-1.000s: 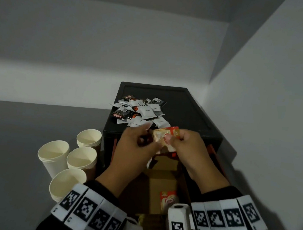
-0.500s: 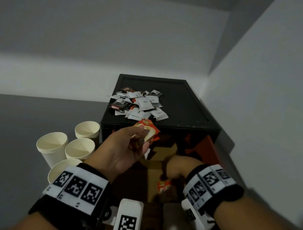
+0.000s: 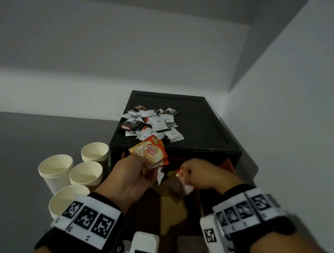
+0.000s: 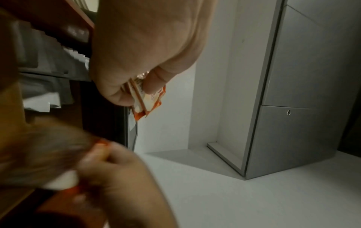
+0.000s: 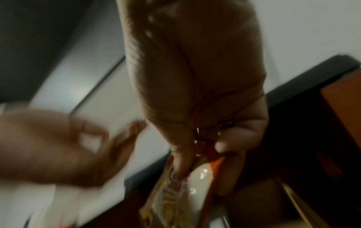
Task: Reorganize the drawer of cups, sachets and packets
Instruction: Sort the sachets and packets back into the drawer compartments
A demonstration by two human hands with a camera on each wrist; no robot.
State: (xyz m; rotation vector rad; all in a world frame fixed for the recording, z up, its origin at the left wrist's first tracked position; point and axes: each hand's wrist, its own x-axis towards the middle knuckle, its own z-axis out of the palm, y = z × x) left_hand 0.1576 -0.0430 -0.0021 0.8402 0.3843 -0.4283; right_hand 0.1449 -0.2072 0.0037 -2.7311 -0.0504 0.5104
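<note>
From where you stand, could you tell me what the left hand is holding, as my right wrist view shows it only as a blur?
Observer: The left hand pinches a few orange Coffee mate sachets.
Operator: Thank you; where are the other sachets?
Observer: A loose pile of sachets lies on top of the black cabinet.
Operator: And the cups?
Observer: Four stacks of paper cups stand left of the cabinet.
</note>
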